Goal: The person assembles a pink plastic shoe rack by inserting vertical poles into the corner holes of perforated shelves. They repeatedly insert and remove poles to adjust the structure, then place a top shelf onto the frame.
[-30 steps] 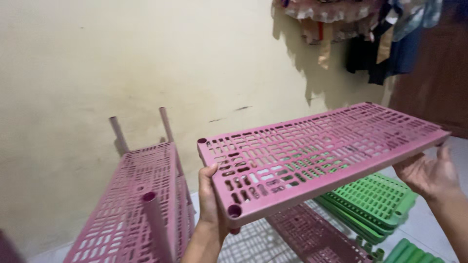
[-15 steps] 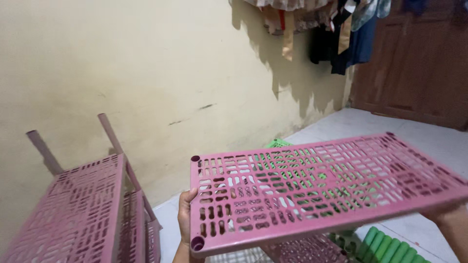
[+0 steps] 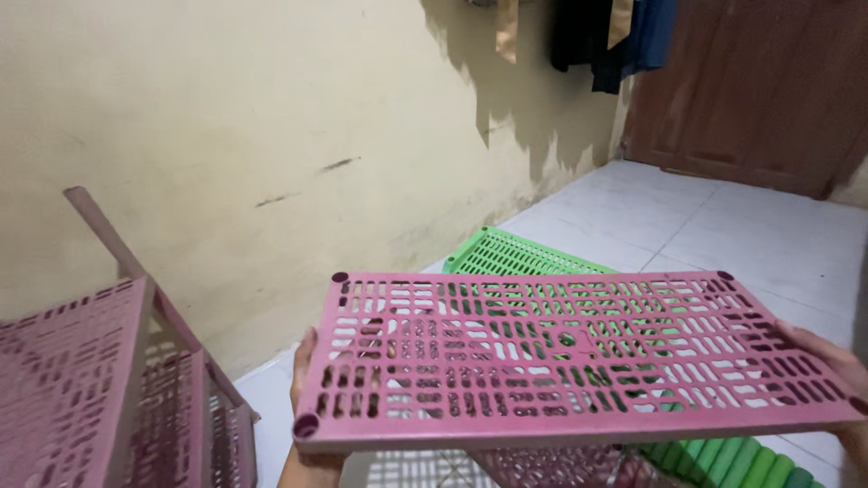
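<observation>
At the far left stands a partly built pink plastic rack (image 3: 117, 389), its slotted shelves tilted and a bare pink post (image 3: 104, 233) rising from its rear corner toward the cream plaster wall (image 3: 226, 117). Just right of the rack, the left hand (image 3: 303, 380) grips the short left edge of a long rectangular pink slotted plastic shelf panel (image 3: 561, 361); the fingertips curl up over that edge near the front left corner, clamped on it, while the palm is hidden below. The panel is held in the air, nearly level, above the floor and apart from the rack. Its long axis runs left to right across the view, with a round post socket at each visible corner. Each hand takes one short end, so the panel lies between them, and the left hand is the one nearer the rack. Through the slots and past the rear edge shows a green slotted plastic shelf panel (image 3: 520, 256) lying flat on the white tiled floor (image 3: 723, 217). Under the front right corner lie green ribbed plastic pieces (image 3: 732, 461). At the far right, the right hand (image 3: 836, 366) holds the short right edge, fingers lying along it and closed against it; the thumb is not visible. Behind, a dark wooden door (image 3: 759, 81) and hanging dark clothes (image 3: 606, 36).
</observation>
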